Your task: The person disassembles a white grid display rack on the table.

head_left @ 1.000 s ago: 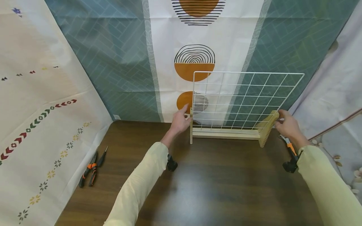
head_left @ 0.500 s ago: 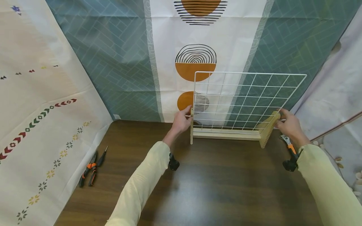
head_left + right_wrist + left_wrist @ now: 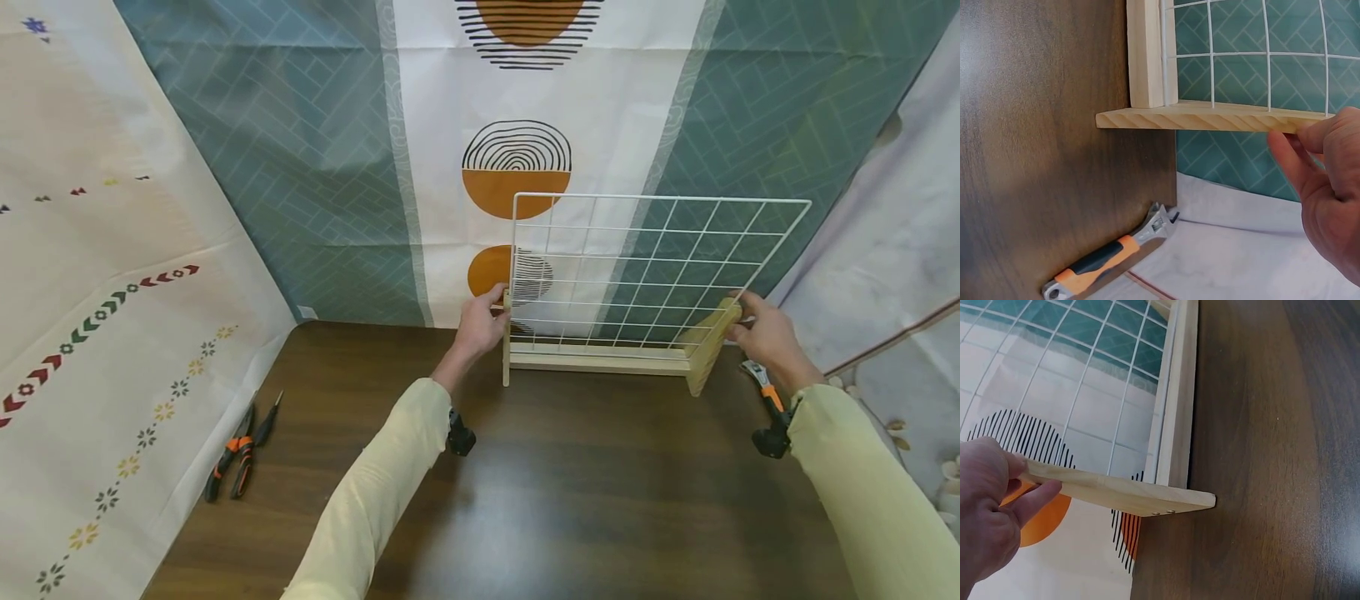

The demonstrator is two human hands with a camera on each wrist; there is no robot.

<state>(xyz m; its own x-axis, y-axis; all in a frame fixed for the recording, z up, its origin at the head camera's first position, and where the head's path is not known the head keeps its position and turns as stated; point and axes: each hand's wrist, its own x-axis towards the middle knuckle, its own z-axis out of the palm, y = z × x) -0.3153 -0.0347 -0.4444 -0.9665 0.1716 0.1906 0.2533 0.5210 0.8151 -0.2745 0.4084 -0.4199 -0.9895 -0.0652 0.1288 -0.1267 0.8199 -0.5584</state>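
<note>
A white wire grid [image 3: 663,232] stands upright between two light wooden side panels, a wooden crossbar [image 3: 600,362] joining them low down. With thumb and fingers, my left hand [image 3: 477,327] pinches the top of the left side panel [image 3: 1129,492], where two small screw heads show near the bottom. My right hand [image 3: 767,335] grips the upper edge of the right side panel [image 3: 1210,119] in the same way. Both panels rest their lower ends on the dark wooden table [image 3: 570,483], close to its back edge.
An adjustable wrench [image 3: 1110,253] with orange and black handle lies by the right edge, partly under my right forearm in the head view. Pliers [image 3: 238,450] and a small screwdriver [image 3: 267,419] lie at the left. Patterned cloth [image 3: 330,167] hangs behind the table.
My left index finger, raised off the panel a second ago, has come down to its top. The rack and my right hand stay almost where they were; the head view shifts slightly.
</note>
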